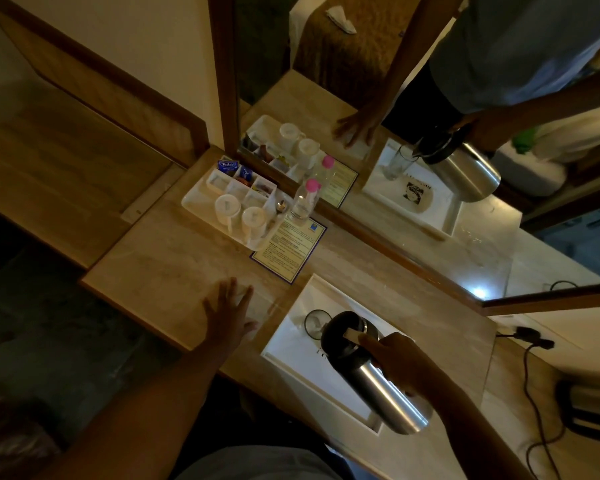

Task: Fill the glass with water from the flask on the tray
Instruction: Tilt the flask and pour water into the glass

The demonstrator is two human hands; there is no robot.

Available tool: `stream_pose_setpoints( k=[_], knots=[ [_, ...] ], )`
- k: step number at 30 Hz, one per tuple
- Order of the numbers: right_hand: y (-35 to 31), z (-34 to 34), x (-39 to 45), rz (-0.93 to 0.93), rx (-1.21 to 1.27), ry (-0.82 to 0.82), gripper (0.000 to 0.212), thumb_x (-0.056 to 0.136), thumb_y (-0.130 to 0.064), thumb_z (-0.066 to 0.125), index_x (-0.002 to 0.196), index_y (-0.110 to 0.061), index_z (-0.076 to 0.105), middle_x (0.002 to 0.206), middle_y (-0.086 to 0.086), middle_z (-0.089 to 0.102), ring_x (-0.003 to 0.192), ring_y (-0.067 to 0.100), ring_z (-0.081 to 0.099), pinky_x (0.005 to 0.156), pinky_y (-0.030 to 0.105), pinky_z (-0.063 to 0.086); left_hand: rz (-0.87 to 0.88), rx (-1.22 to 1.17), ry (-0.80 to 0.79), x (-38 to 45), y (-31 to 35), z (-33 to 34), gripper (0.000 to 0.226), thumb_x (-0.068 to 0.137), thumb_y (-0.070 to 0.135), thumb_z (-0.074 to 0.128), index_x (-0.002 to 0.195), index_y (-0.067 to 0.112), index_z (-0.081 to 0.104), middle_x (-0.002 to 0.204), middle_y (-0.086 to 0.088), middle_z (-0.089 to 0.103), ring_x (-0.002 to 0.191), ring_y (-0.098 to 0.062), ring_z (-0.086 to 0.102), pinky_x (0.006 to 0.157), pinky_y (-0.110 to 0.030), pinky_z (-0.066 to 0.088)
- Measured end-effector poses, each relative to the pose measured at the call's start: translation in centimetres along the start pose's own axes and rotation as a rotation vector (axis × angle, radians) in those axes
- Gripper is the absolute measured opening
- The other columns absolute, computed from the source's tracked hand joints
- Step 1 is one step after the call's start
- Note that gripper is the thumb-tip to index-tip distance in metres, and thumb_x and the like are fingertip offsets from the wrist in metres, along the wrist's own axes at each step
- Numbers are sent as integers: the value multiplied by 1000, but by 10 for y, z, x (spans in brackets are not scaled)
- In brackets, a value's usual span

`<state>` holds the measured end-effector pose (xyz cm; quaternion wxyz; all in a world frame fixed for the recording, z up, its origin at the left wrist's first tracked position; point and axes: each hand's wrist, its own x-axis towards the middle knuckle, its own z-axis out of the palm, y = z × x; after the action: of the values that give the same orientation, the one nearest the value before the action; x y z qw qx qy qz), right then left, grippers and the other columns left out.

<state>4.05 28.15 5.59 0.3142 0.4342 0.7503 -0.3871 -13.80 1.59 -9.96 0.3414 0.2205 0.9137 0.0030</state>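
Note:
A steel flask (378,379) with a black lid is tilted over the white tray (291,344), its spout at the rim of a clear glass (314,323) that stands upright on the tray's far left corner. My right hand (402,365) grips the flask at its handle, thumb on the white lid lever. My left hand (227,313) lies flat and spread on the marble counter left of the tray, holding nothing. Whether water is flowing is not visible.
A second white tray (194,202) at the back holds two upturned cups (238,213), tea sachets and a spoon. A pink-capped bottle (305,200) and a printed card (288,244) sit by the mirror (430,133). A kettle (589,410) with its cord stands at the right.

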Motion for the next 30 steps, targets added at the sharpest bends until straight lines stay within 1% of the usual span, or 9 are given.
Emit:
stream_pose_setpoints(
  k=[8, 12, 15, 18, 23, 30],
  knots=[
    [1, -2, 3, 11, -23, 8, 60, 95, -62, 55, 69, -10, 70, 45, -6, 55, 37, 9, 45, 45, 21, 42, 2, 10, -4, 0, 0, -1, 93, 98, 58, 59, 168, 35, 1, 175, -13, -19, 163, -38, -14, 125, -72, 16],
    [1, -4, 5, -7, -38, 10, 63, 96, -62, 53, 74, -6, 72, 44, -6, 55, 36, 8, 45, 43, 19, 42, 5, 7, -5, 0, -1, -1, 93, 99, 58, 59, 168, 35, 0, 174, -13, -20, 163, -38, -14, 125, -72, 16],
    [0, -5, 5, -14, -51, 0, 60, 97, -61, 53, 67, -12, 68, 44, -7, 53, 37, 9, 44, 47, 22, 42, 7, 13, -9, 0, -1, 0, 93, 99, 59, 57, 168, 35, -1, 174, -14, -22, 163, -39, -15, 125, -72, 15],
    [0, -6, 4, -22, -62, -7, 59, 98, -61, 52, 65, -14, 66, 44, -8, 52, 39, 10, 44, 50, 24, 43, 4, 11, -9, 1, -1, 0, 93, 99, 59, 57, 168, 35, -1, 174, -13, -22, 163, -38, -15, 125, -72, 14],
    [-1, -7, 4, -36, -85, 1, 60, 98, -61, 51, 64, -14, 66, 42, -8, 53, 38, 9, 45, 50, 22, 44, 8, 14, -12, 1, -1, 0, 93, 99, 59, 56, 168, 35, -2, 174, -13, -21, 163, -38, -15, 125, -72, 15],
    [-2, -7, 4, -39, -112, -2, 59, 100, -59, 50, 64, -14, 64, 40, -8, 52, 36, 7, 45, 46, 18, 43, 10, 7, -15, 0, -2, 1, 93, 99, 59, 56, 168, 35, -2, 174, -13, -22, 162, -38, -16, 125, -73, 14]
  ],
)
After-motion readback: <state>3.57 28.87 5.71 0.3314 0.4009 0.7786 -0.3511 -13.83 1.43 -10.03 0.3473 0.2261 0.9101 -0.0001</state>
